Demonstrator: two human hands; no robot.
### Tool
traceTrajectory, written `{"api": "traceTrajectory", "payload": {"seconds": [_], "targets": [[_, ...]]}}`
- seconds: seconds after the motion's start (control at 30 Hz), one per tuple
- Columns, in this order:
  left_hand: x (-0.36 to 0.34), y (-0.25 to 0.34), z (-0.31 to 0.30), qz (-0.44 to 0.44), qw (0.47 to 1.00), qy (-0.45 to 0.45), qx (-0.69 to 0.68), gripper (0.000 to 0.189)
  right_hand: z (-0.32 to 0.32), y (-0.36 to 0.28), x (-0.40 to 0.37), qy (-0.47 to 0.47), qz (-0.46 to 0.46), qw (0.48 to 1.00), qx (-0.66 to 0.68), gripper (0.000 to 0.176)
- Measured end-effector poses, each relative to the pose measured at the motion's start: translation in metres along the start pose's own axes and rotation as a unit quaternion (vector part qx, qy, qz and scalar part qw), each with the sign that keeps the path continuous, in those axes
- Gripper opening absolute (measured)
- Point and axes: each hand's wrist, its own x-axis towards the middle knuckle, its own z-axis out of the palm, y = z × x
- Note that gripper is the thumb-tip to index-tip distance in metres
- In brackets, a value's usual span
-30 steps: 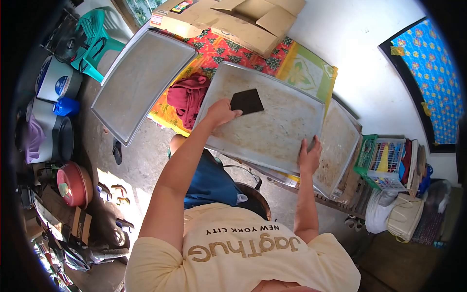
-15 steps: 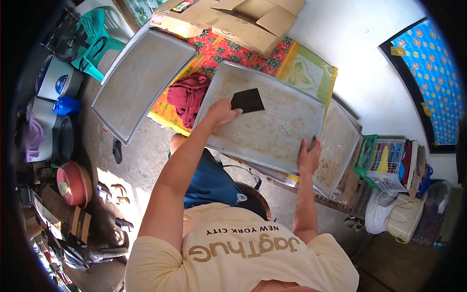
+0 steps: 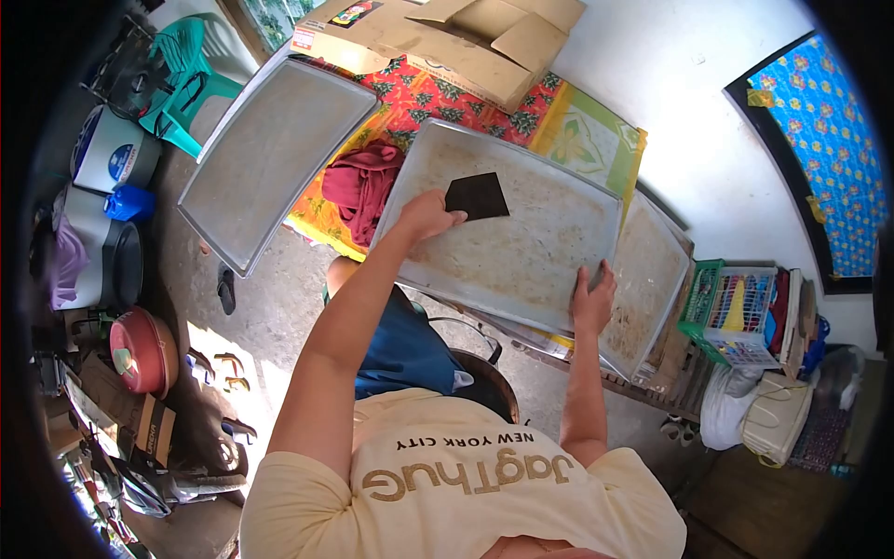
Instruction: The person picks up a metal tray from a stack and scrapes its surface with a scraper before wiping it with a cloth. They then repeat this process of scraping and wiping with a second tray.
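Note:
A large metal baking tray [image 3: 540,247], its inside stained brown, lies at a slant on the table in front of me. My left hand [image 3: 430,215] is closed on the corner of a thin, flat black square piece [image 3: 478,196], which rests on or just above the tray's surface near its left side. At the tray's right edge, my right hand [image 3: 592,298] grips the rim, thumb and fingers around it. Under and to the right of this tray shows a second stained tray [image 3: 643,279]. A crumpled maroon cloth [image 3: 361,189] lies just left of the first tray.
Another metal tray [image 3: 279,154] lies at the left, jutting past the table edge. An opened cardboard box [image 3: 447,42] stands at the back on a red patterned tablecloth [image 3: 410,98]. A green-and-white plastic basket [image 3: 731,312] is at right. A red basin [image 3: 140,352] sits on the left.

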Motion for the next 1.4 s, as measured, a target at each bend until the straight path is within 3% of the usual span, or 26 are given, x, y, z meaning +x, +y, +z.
{"api": "traceTrajectory", "payload": {"seconds": [0.33,0.63,0.83,1.4], "targets": [[-0.009,0.018,-0.009,-0.01,1.0,-0.006,-0.007,0.033,-0.001,-0.001,0.0,0.001,0.0,1.0,-0.001,0.054],[0.003,-0.019,0.0,0.032,0.992,-0.027,-0.12,0.037,0.0,0.0,0.0,0.0,-0.004,1.0,0.001,0.055],[-0.009,-0.021,-0.002,0.034,0.997,-0.049,-0.053,0.034,0.001,0.0,0.0,0.006,-0.008,1.0,-0.005,0.054],[-0.011,-0.022,-0.002,0.043,0.997,-0.047,-0.035,0.035,0.001,-0.001,0.0,0.005,-0.001,1.0,-0.018,0.054]]}}
